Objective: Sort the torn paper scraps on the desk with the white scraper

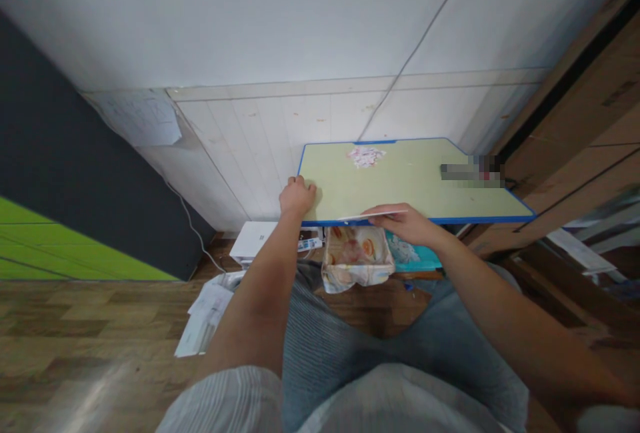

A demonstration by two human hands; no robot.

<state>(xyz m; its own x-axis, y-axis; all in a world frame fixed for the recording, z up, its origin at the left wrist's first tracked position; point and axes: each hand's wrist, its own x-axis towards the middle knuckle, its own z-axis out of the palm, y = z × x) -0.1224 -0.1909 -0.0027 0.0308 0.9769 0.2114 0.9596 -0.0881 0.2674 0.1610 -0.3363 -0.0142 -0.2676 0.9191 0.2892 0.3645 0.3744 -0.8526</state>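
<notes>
A low table [415,196] with a pale yellow top and blue rim stands against the wall. My left hand [297,196] is closed over its left edge, fingers curled; their undersides are hidden. At the front rim, my right hand [403,221] pinches a thin, flat white sheet [377,214], seen nearly edge-on, so its kind is unclear. The sheet lies low along the tabletop's front edge, its left end reaching toward the middle. Toward the back of the top lies a small heap of white and pinkish paper scraps [367,156].
A blurred-out grey object [467,173] lies on the table's right side. Beneath are a cloth-lined basket [357,276] and a teal packet [413,256]. A white box [253,241] and papers [205,316] sit on the floor at left. Brown cartons [570,126] rise at right.
</notes>
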